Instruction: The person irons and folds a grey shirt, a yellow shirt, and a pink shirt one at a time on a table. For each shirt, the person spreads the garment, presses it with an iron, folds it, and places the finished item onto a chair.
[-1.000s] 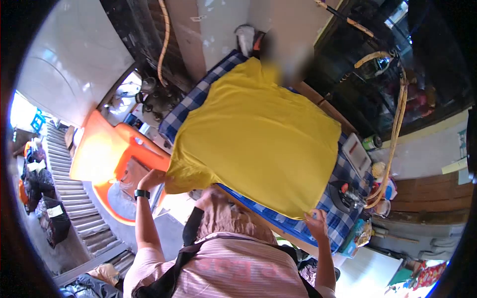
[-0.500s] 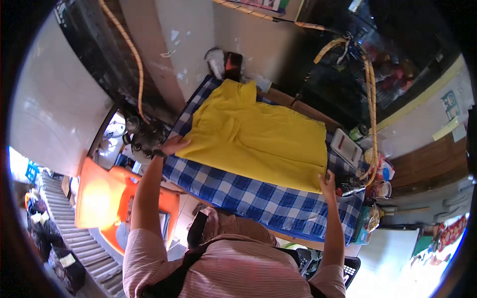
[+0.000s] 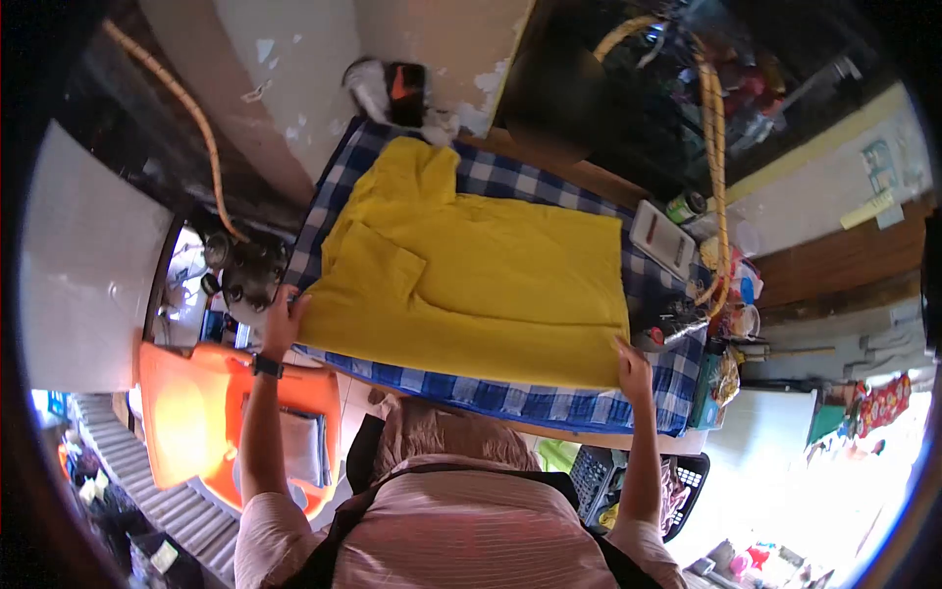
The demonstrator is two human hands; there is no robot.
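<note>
A yellow shirt (image 3: pixel 491 265) lies spread on a blue and white checked cloth (image 3: pixel 471 395) over a table. One of its sleeves is folded in on top, toward the left. My left hand (image 3: pixel 283 319) is closed on the shirt's left edge, a watch on the wrist. At the near right corner, my right hand (image 3: pixel 633 365) pinches the shirt's hem. The shirt's near edge runs between my two hands and lies close to the table's front edge.
An orange chair (image 3: pixel 196 412) with folded cloth stands at the left. On the right of the table are a white tablet-like object (image 3: pixel 663 239), a green can (image 3: pixel 686 205) and an iron-like dark object. A black basket (image 3: pixel 593 476) sits below the front edge. Striped cord hangs above.
The shirt has come nearer to me over the checked cloth, with its near part pulled lower and flatter. My left hand has moved outward and the view has shifted.
</note>
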